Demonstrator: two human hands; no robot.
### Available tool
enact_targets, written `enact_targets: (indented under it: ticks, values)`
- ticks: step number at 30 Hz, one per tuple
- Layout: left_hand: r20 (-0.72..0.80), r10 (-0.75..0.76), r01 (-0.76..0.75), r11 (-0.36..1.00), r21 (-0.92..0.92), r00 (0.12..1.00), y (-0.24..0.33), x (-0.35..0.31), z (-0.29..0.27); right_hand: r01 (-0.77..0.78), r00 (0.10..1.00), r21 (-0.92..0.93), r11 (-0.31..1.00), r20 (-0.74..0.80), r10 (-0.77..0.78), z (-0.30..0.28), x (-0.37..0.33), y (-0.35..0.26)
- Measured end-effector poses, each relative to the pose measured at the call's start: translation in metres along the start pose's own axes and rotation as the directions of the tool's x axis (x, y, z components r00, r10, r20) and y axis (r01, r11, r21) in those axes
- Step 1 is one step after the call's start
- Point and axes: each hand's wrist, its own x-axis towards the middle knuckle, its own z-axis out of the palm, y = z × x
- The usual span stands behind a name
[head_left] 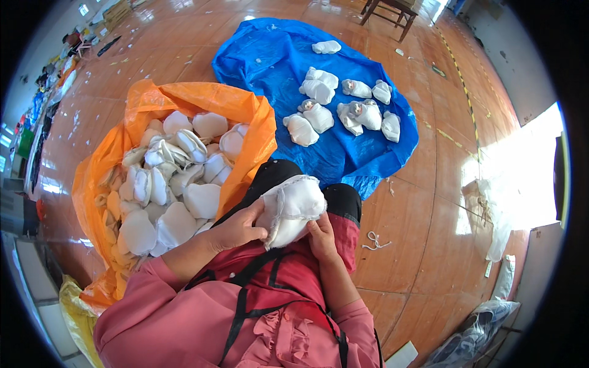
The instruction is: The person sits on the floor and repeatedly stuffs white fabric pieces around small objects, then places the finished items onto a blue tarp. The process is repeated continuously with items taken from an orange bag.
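Over my lap I hold a white padded cloth piece, rounded, with frayed seam edges. My left hand is closed on its left side, the thumb toward me and the fingers partly hidden behind it. At its lower right edge, my right hand grips it with the thumb on top. Left of my knees an open orange sack is heaped with rounded white and cream pads. Beyond my knees lies a blue plastic sheet, bearing several white cloth bundles, some grouped together.
A wooden stool stands on the tiled floor at the far right. A short white cord lies right of my knees. Clear plastic bags rest by the right wall, and a yellow sack is at the lower left.
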Motion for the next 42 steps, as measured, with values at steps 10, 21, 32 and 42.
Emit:
enact_targets:
  ticks: [10, 21, 32, 42]
  values:
    - [0.017, 0.031, -0.025, 0.963, -0.268, 0.999, -0.003, 0.02, 0.004, -0.091, 0.992, -0.109, 0.99, 0.075, 0.1, 0.001, -0.001, 0.003]
    - [-0.056, 0.069, -0.084, 0.939, -0.333, 0.996, -0.004, 0.025, 0.013, -0.169, 0.98, -0.134, 0.976, 0.084, 0.182, 0.0, -0.003, 0.003]
    - [0.158, -0.063, 0.103, 0.96, -0.26, 0.985, -0.004, 0.025, -0.007, -0.211, 0.96, -0.084, 0.974, 0.168, 0.223, -0.011, -0.008, 0.006]
    - [-0.045, -0.064, 0.064, 0.998, 0.004, 0.997, -0.005, 0.02, -0.011, -0.28, 0.932, -0.115, 0.953, 0.205, 0.299, 0.005, -0.006, -0.001]
